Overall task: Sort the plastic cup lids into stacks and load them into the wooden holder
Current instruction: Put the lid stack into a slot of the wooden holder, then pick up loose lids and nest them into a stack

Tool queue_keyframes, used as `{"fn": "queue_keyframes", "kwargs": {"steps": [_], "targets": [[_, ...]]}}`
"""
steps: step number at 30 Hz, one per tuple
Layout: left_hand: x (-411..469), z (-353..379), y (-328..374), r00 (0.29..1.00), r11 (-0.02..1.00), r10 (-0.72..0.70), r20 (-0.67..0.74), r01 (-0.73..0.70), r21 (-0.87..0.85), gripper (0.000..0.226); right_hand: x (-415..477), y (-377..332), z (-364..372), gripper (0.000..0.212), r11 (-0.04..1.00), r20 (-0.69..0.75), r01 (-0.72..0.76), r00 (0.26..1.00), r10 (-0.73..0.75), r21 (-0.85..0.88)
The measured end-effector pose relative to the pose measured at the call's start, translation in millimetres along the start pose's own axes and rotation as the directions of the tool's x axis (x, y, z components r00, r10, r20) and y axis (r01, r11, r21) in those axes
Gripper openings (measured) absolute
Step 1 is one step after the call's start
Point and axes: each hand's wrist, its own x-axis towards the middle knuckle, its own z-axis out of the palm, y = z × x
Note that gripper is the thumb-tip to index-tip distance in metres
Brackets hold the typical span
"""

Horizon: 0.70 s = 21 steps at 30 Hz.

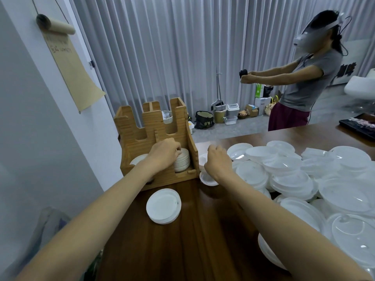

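Note:
A wooden holder (pixel 140 138) with several slots stands at the table's far left. My left hand (pixel 163 154) reaches into its right front slot, and its curled fingers grip a stack of small white lids (pixel 182 162) lying there. Part of another white lid (pixel 138 159) shows in the slot to the left. My right hand (pixel 218 161) hovers just right of the holder with its fingers curled; what it holds is hidden. Under it lies a small white lid (pixel 207 179). A short stack of flat white lids (pixel 163 205) sits on the table in front of the holder.
A big heap of clear and white lids (pixel 304 179) covers the right side of the dark wooden table (pixel 192 240). A person in a headset (pixel 304 78) stands beyond the table. A grey wall (pixel 30 138) runs close on the left. A dark tray (pixel 359 124) lies far right.

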Motion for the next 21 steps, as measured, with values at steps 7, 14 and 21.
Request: {"fn": "queue_keyframes", "kwargs": {"steps": [7, 14, 21], "targets": [[-49, 16, 9, 0.942, 0.984, 0.132, -0.31, -0.162, -0.071, 0.01, 34, 1, 13, 0.072, 0.987, 0.384, 0.112, 0.921, -0.06, -0.115], [-67, 27, 18, 0.885, 0.959, 0.256, -0.388, -0.284, -0.017, 0.003, 36, 1, 3, 0.089, 0.977, 0.485, 0.056, 0.873, 0.051, -0.204], [-74, 32, 36, 0.887, 0.941, 0.287, -0.36, -0.332, -0.067, 0.005, 2, 8, -10, 0.093, 0.975, 0.536, 0.055, 0.842, 0.07, -0.214]]}}
